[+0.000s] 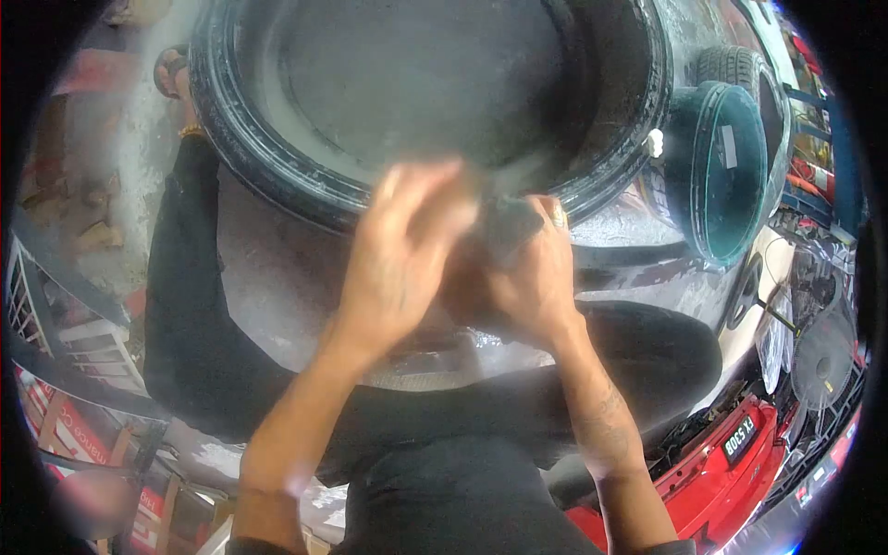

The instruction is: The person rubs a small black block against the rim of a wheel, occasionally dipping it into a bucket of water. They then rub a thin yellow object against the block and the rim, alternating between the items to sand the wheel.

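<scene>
A large round black tub point(268, 171) with murky grey water in it fills the top middle of the head view. Over its near rim, my right hand point(541, 268) is closed around a dark grey piece point(511, 227), whose kind I cannot make out. A ring shows on one finger of that hand. My left hand point(402, 240) is beside it on the left, with fingers bent and smeared by motion. Whether the left fingers grip anything cannot be seen.
A clear teal round container point(731, 176) stands right of the tub, near a tyre point(726, 67). At lower right lies a red car bumper point(712, 472) with a number plate, below a round dark mesh part point(823, 356). Printed cardboard boxes point(79, 425) are at lower left.
</scene>
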Motion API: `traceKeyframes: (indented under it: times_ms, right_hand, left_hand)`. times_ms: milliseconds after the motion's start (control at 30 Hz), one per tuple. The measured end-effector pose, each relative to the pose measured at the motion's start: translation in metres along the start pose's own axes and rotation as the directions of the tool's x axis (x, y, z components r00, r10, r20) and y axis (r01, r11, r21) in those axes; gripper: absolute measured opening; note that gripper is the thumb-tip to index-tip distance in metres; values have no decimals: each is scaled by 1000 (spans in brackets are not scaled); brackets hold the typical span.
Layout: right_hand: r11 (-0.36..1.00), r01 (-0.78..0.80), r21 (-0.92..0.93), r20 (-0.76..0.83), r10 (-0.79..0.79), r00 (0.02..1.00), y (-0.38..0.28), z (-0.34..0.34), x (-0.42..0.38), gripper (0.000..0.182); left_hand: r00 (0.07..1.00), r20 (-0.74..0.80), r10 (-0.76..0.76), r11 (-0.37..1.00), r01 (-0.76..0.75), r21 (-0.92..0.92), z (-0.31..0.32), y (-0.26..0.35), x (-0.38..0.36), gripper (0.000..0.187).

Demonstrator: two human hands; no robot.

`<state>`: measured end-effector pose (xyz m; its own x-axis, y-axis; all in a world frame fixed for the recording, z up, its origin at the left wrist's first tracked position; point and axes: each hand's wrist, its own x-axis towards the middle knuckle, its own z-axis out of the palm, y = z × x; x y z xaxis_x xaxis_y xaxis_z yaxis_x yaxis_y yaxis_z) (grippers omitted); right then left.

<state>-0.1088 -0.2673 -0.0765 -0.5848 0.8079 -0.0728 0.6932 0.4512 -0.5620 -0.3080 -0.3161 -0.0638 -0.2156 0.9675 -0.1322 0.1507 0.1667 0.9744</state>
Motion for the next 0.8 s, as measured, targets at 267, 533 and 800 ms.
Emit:
traceKeyframes:
  times_ms: [267, 533, 800]
  right_hand:
    - [999, 50, -13, 14, -50, 999, -1, -1, -2, 61]
    - [1000, -26, 9, 15, 25, 1000, -1, -1, 1, 58]
    - [999, 16, 46, -19, -15, 1000, 0, 2, -2, 58]
  left_hand:
    - [989, -33, 142, 988, -144, -54, 37, -8, -13, 33]
    - [992, -64, 106, 992, -110, -54, 38, -7, -16, 34]
    - [993, -82, 88, 994, -93, -53, 40, 0, -19, 33]
